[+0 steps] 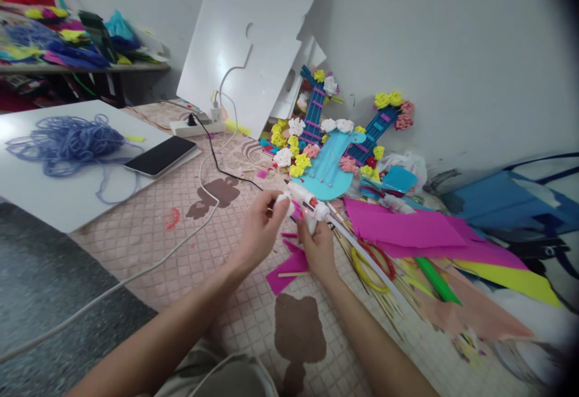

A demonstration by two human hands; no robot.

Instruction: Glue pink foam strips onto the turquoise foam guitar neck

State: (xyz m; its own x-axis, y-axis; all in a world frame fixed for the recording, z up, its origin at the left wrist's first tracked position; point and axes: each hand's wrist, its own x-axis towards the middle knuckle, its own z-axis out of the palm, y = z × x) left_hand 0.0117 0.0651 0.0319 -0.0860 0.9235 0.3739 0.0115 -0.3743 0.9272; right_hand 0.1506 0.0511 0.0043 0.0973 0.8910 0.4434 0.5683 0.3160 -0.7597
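Note:
My right hand [318,247] is wrapped round the grip of a white hot glue gun [307,199], its nozzle pointing left and a small red light lit on its side. My left hand [261,228] is pinched on a small pink piece [296,210] held at the nozzle tip. Both hands hover just above a patterned floor mat [149,228]. Below them lies a magenta paper scrap [289,267] with a thin wooden stick on it.
Blue foam guitars with paper flowers [325,143] lean on the wall ahead. Magenta, yellow and green paper sheets [407,228] and sticks spread to the right. A white board holds purple cord [67,140] and a phone [160,155]. A power strip [196,124] and cables run left.

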